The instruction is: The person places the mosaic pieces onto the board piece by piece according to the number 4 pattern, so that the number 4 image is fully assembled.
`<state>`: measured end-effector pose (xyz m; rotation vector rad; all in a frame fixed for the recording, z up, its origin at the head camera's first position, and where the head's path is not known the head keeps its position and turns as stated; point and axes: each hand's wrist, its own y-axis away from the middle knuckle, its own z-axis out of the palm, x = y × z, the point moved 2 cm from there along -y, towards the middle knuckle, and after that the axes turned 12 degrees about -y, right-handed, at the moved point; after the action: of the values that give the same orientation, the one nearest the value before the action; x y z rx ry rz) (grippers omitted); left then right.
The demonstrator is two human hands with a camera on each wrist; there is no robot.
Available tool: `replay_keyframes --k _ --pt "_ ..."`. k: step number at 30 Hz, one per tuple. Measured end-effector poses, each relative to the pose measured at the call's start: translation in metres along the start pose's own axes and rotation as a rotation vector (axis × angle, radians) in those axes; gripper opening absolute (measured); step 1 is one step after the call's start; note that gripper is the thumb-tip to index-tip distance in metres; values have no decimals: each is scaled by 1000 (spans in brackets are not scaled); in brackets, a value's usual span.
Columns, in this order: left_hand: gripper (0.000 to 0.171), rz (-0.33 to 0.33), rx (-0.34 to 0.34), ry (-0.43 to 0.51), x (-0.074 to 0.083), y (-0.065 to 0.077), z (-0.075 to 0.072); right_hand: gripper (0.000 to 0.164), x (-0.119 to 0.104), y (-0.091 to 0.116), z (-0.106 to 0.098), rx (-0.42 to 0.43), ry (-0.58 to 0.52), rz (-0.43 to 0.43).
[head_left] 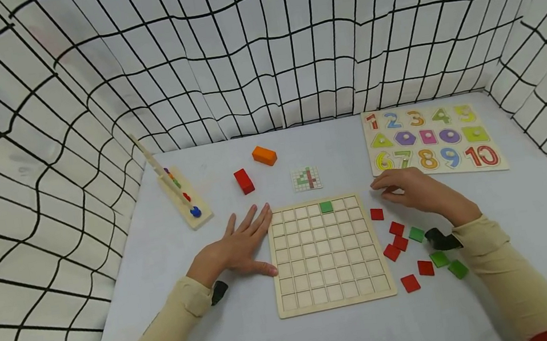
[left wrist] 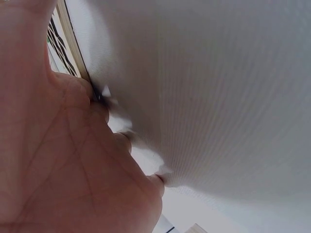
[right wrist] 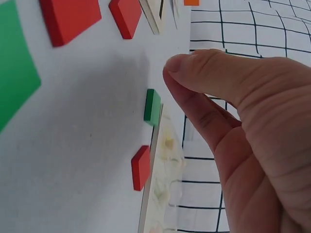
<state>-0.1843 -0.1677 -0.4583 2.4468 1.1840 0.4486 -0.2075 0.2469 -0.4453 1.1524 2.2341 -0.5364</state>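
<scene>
At the centre of the frame, a pale wooden grid board (head_left: 327,261) lies flat on the white counter (head_left: 347,336), with one green tile (head_left: 327,206) set toward the right of its top row. My left hand (head_left: 243,252) rests palm down just left of it, fingers spread wide; the forefinger and thumb reach the board's left edge and appear to touch it. My right hand (head_left: 413,189) is right of centre, near the lower edge of a number puzzle (head_left: 429,120), its fingers loosely bent. The right wrist view shows thumb and forefinger close together; I cannot tell whether their tips meet.

Below that hand, right of the board, six red tiles (head_left: 426,268) lie scattered, along with three loose green tiles (head_left: 439,259), some of them close to my right sleeve (head_left: 513,277). Just above the board sits a small pattern card (head_left: 307,179), gridded, with a green 4 and a dark red 1.

Toward the upper middle, a red block (head_left: 244,181) and an orange block (head_left: 264,155) lie near each other. Farther left stands a wooden stand (head_left: 202,222) with coloured pieces along it. Black netting (head_left: 256,40) over white stretches across the top and both sides.
</scene>
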Motion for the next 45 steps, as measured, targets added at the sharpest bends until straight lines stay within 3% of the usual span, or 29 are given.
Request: replay_keyframes --k 11,27,38,45 --pt "132 1 23 -20 1 -1 4 28 17 5 -12 29 28 120" --pt "134 -2 19 -11 -4 -4 5 15 29 -17 0 -7 48 8" --pt "132 6 34 -27 0 -8 4 16 8 -22 -3 -24 29 -88" --pt "133 -16 33 -44 -2 -5 8 13 -7 -35 17 -89 -7 -120"
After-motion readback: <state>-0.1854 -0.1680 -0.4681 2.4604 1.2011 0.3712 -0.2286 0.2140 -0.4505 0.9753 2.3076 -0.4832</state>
